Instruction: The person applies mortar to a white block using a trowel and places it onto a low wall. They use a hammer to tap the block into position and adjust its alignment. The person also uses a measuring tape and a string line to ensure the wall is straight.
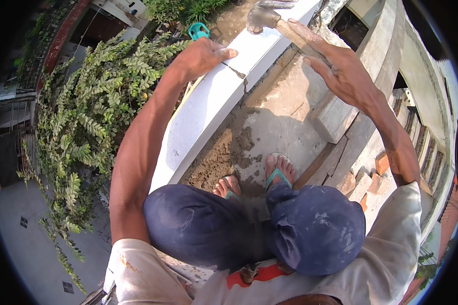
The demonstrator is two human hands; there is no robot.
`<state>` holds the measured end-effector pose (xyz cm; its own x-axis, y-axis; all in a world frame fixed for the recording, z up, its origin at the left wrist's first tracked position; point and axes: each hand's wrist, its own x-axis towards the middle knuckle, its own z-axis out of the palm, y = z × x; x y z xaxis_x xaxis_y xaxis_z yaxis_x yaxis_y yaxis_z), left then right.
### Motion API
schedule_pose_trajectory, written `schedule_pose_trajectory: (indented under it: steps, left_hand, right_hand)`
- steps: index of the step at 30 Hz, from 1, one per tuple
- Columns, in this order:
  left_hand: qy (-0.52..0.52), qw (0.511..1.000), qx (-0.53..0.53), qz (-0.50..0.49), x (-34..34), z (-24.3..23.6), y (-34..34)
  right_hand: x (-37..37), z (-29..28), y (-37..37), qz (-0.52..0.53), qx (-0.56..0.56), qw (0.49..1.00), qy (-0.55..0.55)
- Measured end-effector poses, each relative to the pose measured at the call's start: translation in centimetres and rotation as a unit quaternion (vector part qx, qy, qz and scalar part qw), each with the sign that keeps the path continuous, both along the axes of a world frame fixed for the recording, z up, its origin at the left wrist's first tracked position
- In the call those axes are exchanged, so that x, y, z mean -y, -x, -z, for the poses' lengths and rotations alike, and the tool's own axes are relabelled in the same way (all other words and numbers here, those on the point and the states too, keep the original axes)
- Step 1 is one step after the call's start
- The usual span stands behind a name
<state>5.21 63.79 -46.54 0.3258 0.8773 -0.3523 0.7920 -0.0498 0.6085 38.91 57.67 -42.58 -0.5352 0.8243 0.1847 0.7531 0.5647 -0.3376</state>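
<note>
My right hand (348, 76) is closed around the wooden handle of a claw hammer (264, 19), its metal head raised near the top of a row of white blocks (198, 109). My left hand (201, 57) is closed at the outer edge of the row, thumb on top beside a mortar-filled joint (235, 71). A teal plastic end piece (199, 31) with an opening sticks out beyond this hand, and a yellow strip (187, 96) runs back from under it along the blocks. The left fingers are mostly hidden, so whether teal piece and strip are one tool cannot be told.
Loose mortar (213, 165) lies along the inner foot of the blocks, near my sandalled feet (280, 170). Wooden beams (336, 119) and broken bricks (369, 183) lie to the right. A leafy shrub (96, 96) grows outside the row, above a lower paved area (25, 239).
</note>
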Motion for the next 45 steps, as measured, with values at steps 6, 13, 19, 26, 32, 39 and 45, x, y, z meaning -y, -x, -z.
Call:
schedule_pose_trajectory:
  steps: [6,13,19,26,32,39,45]
  left_hand:
    - [-0.006,0.999,0.044,-0.002,0.1,-0.7,0.0]
    - [0.035,0.998,0.056,-0.001,0.1,-1.4,0.0]
    - [0.055,0.996,0.060,0.043,-0.8,-2.7,-2.2]
    - [0.075,0.990,0.116,0.007,-6.3,-2.2,-7.1]
    - [0.059,0.994,0.087,0.003,-8.4,0.1,-8.9]
    - [0.048,0.998,0.049,-0.011,-7.5,-1.0,-9.0]
    - [0.014,0.999,0.040,-0.019,-8.1,0.8,-8.4]
  right_hand:
    - [-0.1,-2.1,0.4,0.013,0.067,0.998,0.018]
    - [0.0,0.0,0.4,0.008,0.069,0.997,0.029]
    - [0.5,1.1,-1.6,0.058,-0.028,0.998,-0.005]
    - [-4.8,-2.0,-3.7,0.128,-0.128,0.969,-0.170]
    - [-8.2,1.1,-6.7,0.180,-0.039,0.974,-0.134]
    - [-8.6,-0.1,-6.3,0.221,-0.027,0.974,-0.042]
    - [-10.7,-0.1,-6.5,0.214,0.106,0.967,0.090]
